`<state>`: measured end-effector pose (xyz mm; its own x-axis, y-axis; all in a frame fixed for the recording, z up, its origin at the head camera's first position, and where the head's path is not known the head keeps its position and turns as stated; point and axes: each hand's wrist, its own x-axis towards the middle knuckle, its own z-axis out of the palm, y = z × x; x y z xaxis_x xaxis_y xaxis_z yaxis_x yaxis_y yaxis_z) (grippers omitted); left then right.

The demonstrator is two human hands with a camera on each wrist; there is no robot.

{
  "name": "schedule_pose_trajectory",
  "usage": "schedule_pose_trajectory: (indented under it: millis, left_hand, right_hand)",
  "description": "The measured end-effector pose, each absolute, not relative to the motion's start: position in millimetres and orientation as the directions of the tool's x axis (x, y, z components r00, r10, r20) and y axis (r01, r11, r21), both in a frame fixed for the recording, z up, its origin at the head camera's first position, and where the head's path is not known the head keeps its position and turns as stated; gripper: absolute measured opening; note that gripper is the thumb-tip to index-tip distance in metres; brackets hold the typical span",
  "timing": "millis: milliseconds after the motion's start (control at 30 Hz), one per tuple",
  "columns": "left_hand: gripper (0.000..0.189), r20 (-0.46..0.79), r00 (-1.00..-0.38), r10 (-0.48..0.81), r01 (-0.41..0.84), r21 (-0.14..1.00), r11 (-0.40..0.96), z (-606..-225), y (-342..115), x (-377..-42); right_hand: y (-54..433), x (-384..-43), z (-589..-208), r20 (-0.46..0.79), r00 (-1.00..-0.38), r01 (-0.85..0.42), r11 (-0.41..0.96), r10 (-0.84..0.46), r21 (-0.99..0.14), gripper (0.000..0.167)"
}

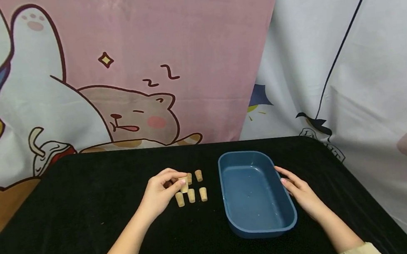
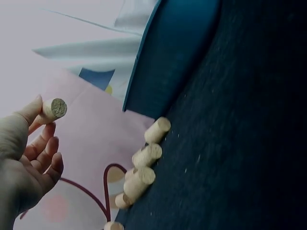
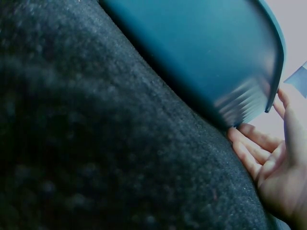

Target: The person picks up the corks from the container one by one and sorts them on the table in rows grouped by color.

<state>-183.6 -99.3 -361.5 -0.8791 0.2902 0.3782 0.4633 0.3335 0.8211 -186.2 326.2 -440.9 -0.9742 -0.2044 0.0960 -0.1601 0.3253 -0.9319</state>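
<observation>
My left hand (image 1: 162, 190) pinches a cork (image 2: 54, 109) between thumb and fingertips, held up over the other corks in the head view. Several pale tapered corks (image 1: 203, 194) stand on the black cloth just beneath and beside that hand; one cork (image 1: 189, 179) is partly hidden behind the fingers. To their right is a blue rectangular basin (image 1: 262, 231), its inside bare. My right hand (image 1: 300, 192) rests against the basin's right side with loosely extended fingers (image 3: 249, 146), which touch the outer wall and reach the rim.
A black cloth (image 1: 68, 226) covers the table. Behind it hangs a printed curtain (image 1: 193, 40) with cartoon animals, white and wrinkled on the right. The cloth's right edge slopes away beyond my right arm.
</observation>
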Motion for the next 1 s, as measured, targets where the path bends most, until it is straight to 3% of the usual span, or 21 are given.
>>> schedule_pose_trajectory:
  millis: [433, 767, 1000]
  left_hand:
    - [0.012, 0.319, -0.906, 0.279, 0.406, 0.842, 0.357, -362, -124, -192]
    - [0.011, 0.293, -0.916, 0.274, 0.383, 0.841, 0.381, -416, -148, -224]
    - [0.01, 0.243, -0.924, 0.296, 0.356, 0.832, 0.426, -427, -154, -227]
  right_hand:
    - [328, -187, -442, 0.095, -0.975, -0.16, 0.336, -0.201, -0.928, 0.052]
    - [327, -186, -442, 0.099, -0.977, -0.163, 0.362, -0.19, -0.918, 0.052]
    - [327, -186, -442, 0.107, -0.976, -0.173, 0.369, -0.192, -0.913, 0.051]
